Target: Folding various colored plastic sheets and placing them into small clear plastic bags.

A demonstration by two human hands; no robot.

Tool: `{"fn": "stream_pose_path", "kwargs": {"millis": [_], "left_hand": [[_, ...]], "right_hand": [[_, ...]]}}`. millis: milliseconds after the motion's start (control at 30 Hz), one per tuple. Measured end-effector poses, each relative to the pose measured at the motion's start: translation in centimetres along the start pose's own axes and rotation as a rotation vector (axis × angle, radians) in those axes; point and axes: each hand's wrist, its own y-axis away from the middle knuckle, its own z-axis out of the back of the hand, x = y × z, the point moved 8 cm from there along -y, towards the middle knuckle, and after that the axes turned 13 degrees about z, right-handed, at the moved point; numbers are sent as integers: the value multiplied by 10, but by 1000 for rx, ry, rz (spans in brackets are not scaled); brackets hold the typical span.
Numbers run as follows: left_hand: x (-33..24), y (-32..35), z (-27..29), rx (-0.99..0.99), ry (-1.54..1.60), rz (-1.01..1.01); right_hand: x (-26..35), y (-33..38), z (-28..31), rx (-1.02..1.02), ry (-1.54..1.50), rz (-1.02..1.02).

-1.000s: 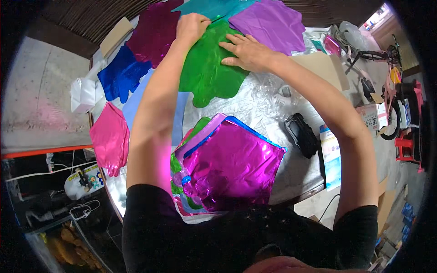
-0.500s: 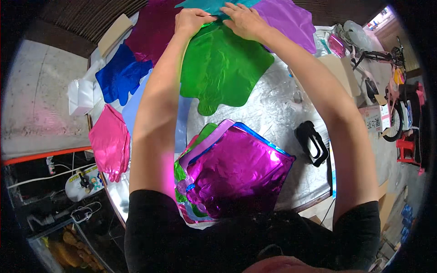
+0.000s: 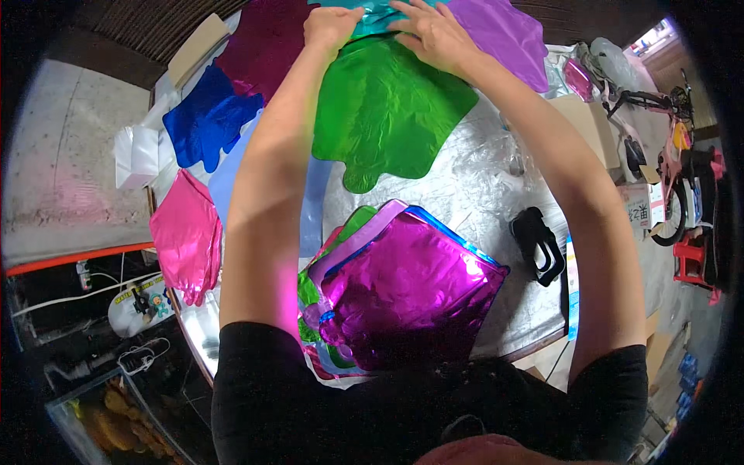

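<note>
Both my arms reach to the far side of the table, over flat, uninflated foil balloons. My left hand (image 3: pixel 332 28) is closed, fingertips pinching the near edge of a teal foil balloon (image 3: pixel 375 22). Spread fingers of my right hand (image 3: pixel 435 36) rest on the same teal foil, a little to the right. Just nearer than both hands lies a green foil balloon (image 3: pixel 391 116), its rounded tab pointing toward me. A dark magenta foil balloon (image 3: pixel 263 48) is left of my left hand, and a purple foil balloon (image 3: pixel 508 43) is right of my right hand. The teal balloon's far part is cut off by the frame.
A stack of foil balloons, magenta on top (image 3: pixel 418 291), lies close to my body. Blue (image 3: pixel 205 116), pink (image 3: pixel 186 236) and pale blue (image 3: pixel 315 201) foil pieces lie to the left. A black strap-like object (image 3: pixel 537 246) and a cardboard box (image 3: pixel 593 136) are on the right.
Both hands have shifted slightly farther away and right, from the green balloon's far edge onto the teal foil. The right fingers are more spread. The view has tilted a little.
</note>
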Motion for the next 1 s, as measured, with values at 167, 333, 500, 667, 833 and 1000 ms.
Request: {"fn": "stream_pose_path", "kwargs": {"millis": [167, 333, 500, 667, 833, 1000], "left_hand": [[-7, 8, 14, -258, -62, -146], [-41, 26, 5, -226, -132, -396], [-98, 56, 49, -442, -126, -498], [-111, 41, 196, -722, 65, -423], [-115, 71, 294, -810, 429, -503], [-118, 147, 313, -542, 426, -579]], "right_hand": [[20, -13, -4, 156, 49, 23], [1, -22, -36, 347, -166, -217], [-4, -14, -55, 408, -268, -284], [0, -28, -45, 450, -303, -291], [-12, -17, -40, 516, -329, -348], [-1, -29, -36, 549, -322, -388]]}}
